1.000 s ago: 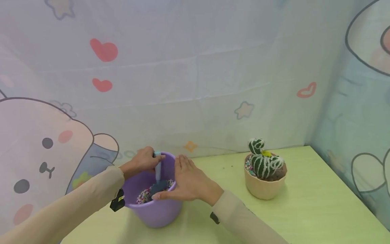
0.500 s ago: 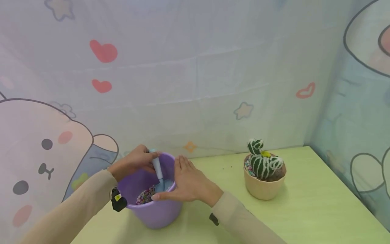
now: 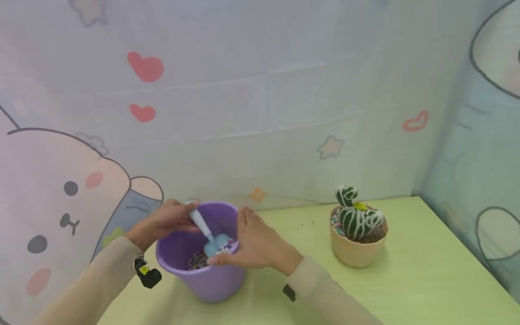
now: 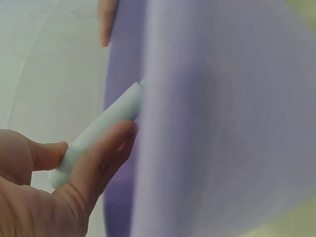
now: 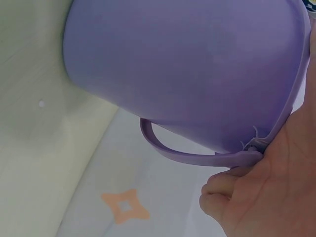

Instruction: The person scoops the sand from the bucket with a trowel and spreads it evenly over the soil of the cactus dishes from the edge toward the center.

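In the head view my left hand (image 3: 166, 219) holds the pale blue handle of a small toy shovel (image 3: 200, 223). The shovel leans inside a purple bucket (image 3: 215, 284), its scoop low among multicoloured pebbles (image 3: 197, 261). Thumb and fingers pinch the handle in the left wrist view, where the bucket wall (image 4: 222, 123) hides the scoop. My right hand (image 3: 260, 246) rests on the bucket's right rim with fingers straight and thumb spread along the near edge. In the right wrist view this hand (image 5: 276, 173) touches the rim beside the bucket's purple carrying handle (image 5: 197, 158).
To the right stands a peach pot (image 3: 357, 253) with a green-and-white knitted cactus (image 3: 354, 221) and coloured pebbles. A light green table (image 3: 422, 271) bears both containers. Behind it hangs a printed cloth (image 3: 243, 90) with hearts and stars.
My left hand has moved left, tilting the shovel's handle leftward from nearly upright. The scoop's inner face now shows, pebbles at its right side. My right hand stays on the rim.
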### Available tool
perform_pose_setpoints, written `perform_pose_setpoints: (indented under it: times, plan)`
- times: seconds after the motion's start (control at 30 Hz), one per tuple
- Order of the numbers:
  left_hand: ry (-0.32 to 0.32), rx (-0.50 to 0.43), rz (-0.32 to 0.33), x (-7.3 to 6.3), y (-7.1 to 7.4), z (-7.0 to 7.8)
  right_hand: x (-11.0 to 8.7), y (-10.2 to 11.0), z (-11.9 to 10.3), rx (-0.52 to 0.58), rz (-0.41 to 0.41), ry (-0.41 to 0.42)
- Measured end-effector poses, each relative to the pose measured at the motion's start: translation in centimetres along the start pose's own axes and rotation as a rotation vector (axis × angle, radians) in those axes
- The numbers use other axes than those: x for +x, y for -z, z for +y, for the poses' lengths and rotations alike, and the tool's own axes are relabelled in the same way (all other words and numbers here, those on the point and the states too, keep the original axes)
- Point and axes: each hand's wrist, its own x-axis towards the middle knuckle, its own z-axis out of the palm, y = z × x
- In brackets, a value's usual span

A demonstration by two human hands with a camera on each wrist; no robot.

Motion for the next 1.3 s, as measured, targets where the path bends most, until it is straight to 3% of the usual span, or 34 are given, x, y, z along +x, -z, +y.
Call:
perform_pose_setpoints:
  times: [0.2,0.43,0.73,1.1,1.3]
  plan:
    - [-0.002,-0.079,0.012,-0.4,0.7,0.3,0.0,0.0,0.1,-0.001,0.019,0.000]
    - [0.020,-0.227,0.092,-1.7,0.8,-0.9,-0.1,-0.4,0.1,0.018,0.013,0.003]
    - [-0.012,-0.371,0.154,-2.6,1.4,-1.5,-0.2,-0.1,0.2,-0.016,0.009,0.020]
    - [-0.047,-0.517,0.135,-3.9,3.6,-3.1,-0.2,-0.2,0.0,0.002,0.012,0.019]
    - [-0.057,-0.661,0.143,-5.1,4.4,-3.1,-0.1,-0.3,0.2,0.017,0.015,0.015]
